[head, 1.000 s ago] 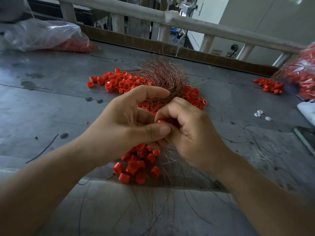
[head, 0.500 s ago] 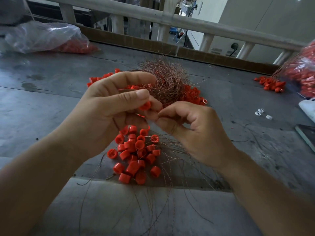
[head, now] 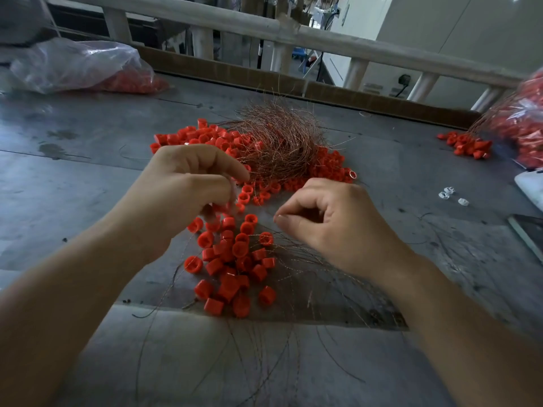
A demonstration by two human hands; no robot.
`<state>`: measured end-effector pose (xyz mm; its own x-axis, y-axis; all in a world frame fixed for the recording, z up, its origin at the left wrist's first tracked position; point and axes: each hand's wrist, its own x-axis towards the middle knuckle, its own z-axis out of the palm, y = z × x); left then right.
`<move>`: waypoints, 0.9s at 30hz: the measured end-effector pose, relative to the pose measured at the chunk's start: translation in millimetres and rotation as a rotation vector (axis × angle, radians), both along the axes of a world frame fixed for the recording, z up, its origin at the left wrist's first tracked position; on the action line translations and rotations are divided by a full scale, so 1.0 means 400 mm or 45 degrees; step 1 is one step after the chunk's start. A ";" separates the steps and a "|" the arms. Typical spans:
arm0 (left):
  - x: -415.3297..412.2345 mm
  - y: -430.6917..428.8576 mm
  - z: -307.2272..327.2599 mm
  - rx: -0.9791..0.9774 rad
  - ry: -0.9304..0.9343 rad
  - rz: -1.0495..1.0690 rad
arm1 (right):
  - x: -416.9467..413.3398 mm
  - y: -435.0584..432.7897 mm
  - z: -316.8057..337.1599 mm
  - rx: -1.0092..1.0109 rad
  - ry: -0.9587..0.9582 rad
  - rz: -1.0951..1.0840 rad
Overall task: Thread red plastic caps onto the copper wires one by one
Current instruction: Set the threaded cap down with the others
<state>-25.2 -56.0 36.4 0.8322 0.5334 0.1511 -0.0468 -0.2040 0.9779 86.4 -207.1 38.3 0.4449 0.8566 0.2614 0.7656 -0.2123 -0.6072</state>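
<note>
Right hand (head: 338,221): fingers pinch a fine strand, probably from the trailing copper wires (head: 296,259). Left hand (head: 182,195): fingers curled, blurred; grip unclear. Near cap cluster (head: 232,259): seemingly threaded. Beyond, loose red caps (head: 202,136) and wire tangle (head: 282,142) on surface: mostly undone.
</note>
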 end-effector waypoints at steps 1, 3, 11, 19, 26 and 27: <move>0.002 0.003 -0.003 0.053 0.045 0.022 | 0.001 0.001 -0.003 -0.057 -0.012 0.004; 0.008 0.010 -0.010 0.120 0.119 0.092 | 0.002 0.001 -0.007 -0.154 -0.051 0.008; 0.039 0.052 -0.041 0.708 0.302 0.522 | 0.006 -0.002 -0.009 -0.336 -0.058 0.037; 0.082 0.102 -0.093 0.761 0.383 0.360 | 0.011 -0.008 0.006 -0.261 0.039 0.030; 0.103 0.112 -0.122 0.854 0.535 0.161 | 0.013 -0.008 0.010 -0.150 0.057 -0.023; 0.102 0.113 -0.121 0.874 0.525 0.196 | 0.014 -0.007 0.009 -0.136 0.061 -0.040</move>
